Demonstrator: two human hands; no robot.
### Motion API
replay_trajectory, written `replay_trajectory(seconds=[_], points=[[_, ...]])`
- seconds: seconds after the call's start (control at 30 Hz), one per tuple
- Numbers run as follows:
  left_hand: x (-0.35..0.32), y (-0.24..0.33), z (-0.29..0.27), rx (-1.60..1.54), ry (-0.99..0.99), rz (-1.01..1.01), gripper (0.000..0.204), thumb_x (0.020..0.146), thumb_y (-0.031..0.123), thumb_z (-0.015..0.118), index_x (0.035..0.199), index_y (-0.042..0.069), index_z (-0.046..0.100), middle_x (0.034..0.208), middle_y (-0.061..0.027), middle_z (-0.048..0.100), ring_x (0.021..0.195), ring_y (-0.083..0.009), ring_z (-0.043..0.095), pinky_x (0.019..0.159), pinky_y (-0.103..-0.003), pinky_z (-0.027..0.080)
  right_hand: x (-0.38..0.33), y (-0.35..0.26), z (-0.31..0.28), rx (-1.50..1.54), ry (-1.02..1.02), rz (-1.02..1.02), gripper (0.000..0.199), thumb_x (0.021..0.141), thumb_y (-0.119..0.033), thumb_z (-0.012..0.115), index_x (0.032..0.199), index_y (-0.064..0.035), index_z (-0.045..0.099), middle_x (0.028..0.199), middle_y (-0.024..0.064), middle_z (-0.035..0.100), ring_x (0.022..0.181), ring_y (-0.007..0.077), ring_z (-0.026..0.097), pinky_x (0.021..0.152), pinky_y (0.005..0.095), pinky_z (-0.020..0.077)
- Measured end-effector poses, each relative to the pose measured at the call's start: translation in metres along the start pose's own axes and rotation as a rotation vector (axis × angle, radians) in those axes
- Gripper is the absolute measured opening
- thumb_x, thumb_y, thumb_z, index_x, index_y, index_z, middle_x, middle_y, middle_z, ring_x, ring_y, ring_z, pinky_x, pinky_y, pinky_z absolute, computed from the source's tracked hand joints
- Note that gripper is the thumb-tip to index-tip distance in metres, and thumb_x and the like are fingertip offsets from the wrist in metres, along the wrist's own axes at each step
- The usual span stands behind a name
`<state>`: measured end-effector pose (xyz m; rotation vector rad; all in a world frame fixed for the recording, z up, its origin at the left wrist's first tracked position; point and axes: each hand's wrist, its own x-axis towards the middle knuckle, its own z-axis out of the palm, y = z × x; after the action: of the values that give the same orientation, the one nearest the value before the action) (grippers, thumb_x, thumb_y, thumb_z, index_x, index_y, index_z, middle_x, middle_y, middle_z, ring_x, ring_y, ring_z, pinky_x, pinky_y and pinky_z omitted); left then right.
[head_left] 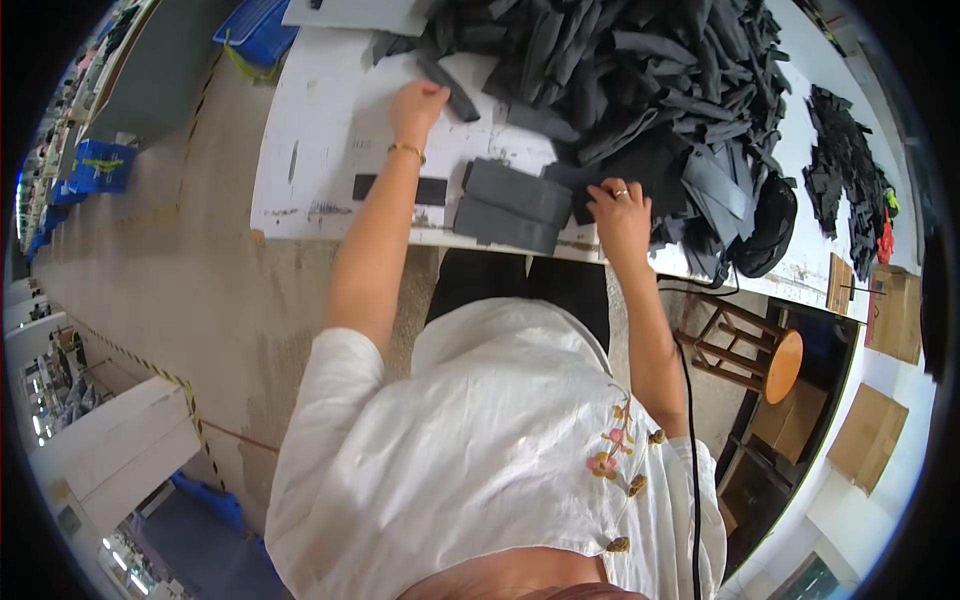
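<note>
My left hand (pixel 416 110) reaches over the white table, its fingers pinched at the side of a dark grey fabric strip (pixel 461 103). Near the table's front edge, my right hand (pixel 624 208) has curled fingers on a dark fabric piece (pixel 583 204); the fingertips are partly hidden. Between the hands lie flat, overlapping dark grey fabric panels (pixel 513 205). A narrow dark strip (pixel 431 191) lies flat beside my left wrist, partly covered by it. Beyond my right hand rises a large heap of dark grey fabric pieces (pixel 640 70).
A second dark pile (pixel 838 165) lies farther right on the white table (pixel 320 130). Near the front edge sits a black rounded item (pixel 769 228). A wooden stool (pixel 783 366) stands below at the right, by cardboard boxes (pixel 868 436). Blue bins (pixel 103 166) stand at left.
</note>
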<state>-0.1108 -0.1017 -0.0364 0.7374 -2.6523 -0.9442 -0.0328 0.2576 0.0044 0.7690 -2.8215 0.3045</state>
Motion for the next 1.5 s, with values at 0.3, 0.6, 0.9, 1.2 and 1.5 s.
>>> replay_trajectory(seconds=[0.3, 0.6, 0.9, 1.2, 1.5], points=[[-0.008, -0.028, -0.047, -1.278, -0.21, -0.347, 0.011, 0.089, 0.001, 0.061, 0.095, -0.008, 0.059, 0.097, -0.0201, 0.067, 0.085, -0.0339, 0.069, 0.08, -0.045, 0.061, 0.021, 0.008, 0.0, 0.164, 0.463, 0.072, 0.01, 0.087, 0.001, 0.061, 0.097, -0.0013, 0.061, 0.102, 0.0147, 0.062, 0.091, 0.0346, 0.061, 0.078, 0.0406, 0.0502], [-0.08, 0.025, -0.025, -1.762, -0.308, -0.65, 0.019, 0.088, 0.004, 0.063, 0.103, -0.005, 0.055, 0.109, -0.0194, 0.058, 0.105, -0.0365, 0.058, 0.097, -0.054, 0.052, 0.047, -0.02, -0.019, 0.85, 0.266, 0.228, 0.018, 0.09, -0.003, 0.059, 0.108, -0.0008, 0.055, 0.09, 0.0102, 0.056, 0.076, 0.0175, 0.053, 0.069, 0.0294, 0.0448], [-0.081, 0.037, -0.018, -1.687, -0.527, -0.4, 0.021, 0.089, 0.001, 0.057, 0.108, -0.008, 0.052, 0.113, -0.027, 0.061, 0.104, -0.037, 0.063, 0.092, -0.051, 0.056, 0.035, -0.054, -0.025, 0.58, 0.155, -0.053, 0.025, 0.08, -0.011, 0.076, 0.091, -0.0021, 0.055, 0.108, 0.0162, 0.058, 0.095, 0.0344, 0.058, 0.078, 0.041, 0.049], [-0.093, 0.046, -0.022, -1.581, -0.445, -0.42, 0.028, 0.088, -0.003, 0.063, 0.114, -0.004, 0.054, 0.103, -0.0178, 0.066, 0.093, -0.0317, 0.069, 0.081, -0.044, 0.06, 0.04, -0.057, -0.044, 0.724, 0.161, 0.131, 0.031, 0.082, -0.007, 0.072, 0.112, -0.0064, 0.066, 0.104, 0.0103, 0.063, 0.091, 0.0286, 0.058, 0.084, 0.0325, 0.0458], [-0.097, 0.059, -0.02, -1.588, -0.487, -0.399, 0.023, 0.093, 0.004, 0.061, 0.115, 0.0, 0.056, 0.108, -0.02, 0.065, 0.098, -0.0348, 0.068, 0.079, -0.042, 0.061, 0.057, -0.06, -0.051, 0.625, 0.226, -0.061, 0.018, 0.08, -0.005, 0.07, 0.098, -0.009, 0.071, 0.089, 0.0042, 0.064, 0.09, 0.0244, 0.059, 0.091, 0.0357, 0.0388]])
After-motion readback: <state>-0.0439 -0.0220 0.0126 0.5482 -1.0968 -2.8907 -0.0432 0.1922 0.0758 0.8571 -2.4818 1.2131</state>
